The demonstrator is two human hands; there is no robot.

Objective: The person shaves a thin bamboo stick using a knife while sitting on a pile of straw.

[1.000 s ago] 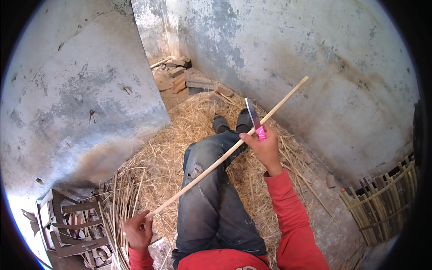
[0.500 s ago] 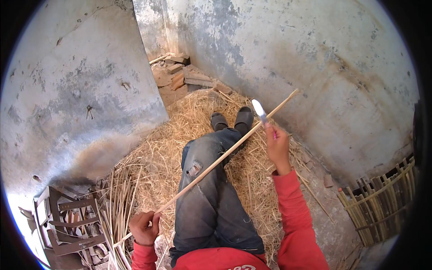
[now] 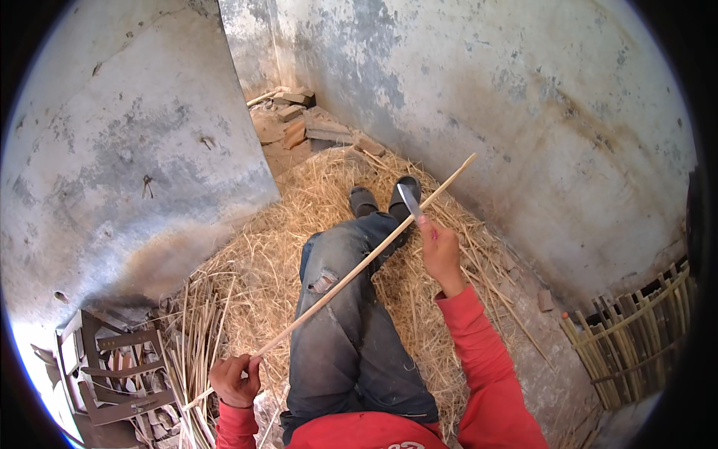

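Left hand grips the long stick's low end across the jeans while the right hand clutches a knife against it, so honestly one slip could nick that leg.

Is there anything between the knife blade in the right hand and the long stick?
Nothing visible. The right hand holds the knife with its blade directly against the long stick; the left hand grips the stick's near end.
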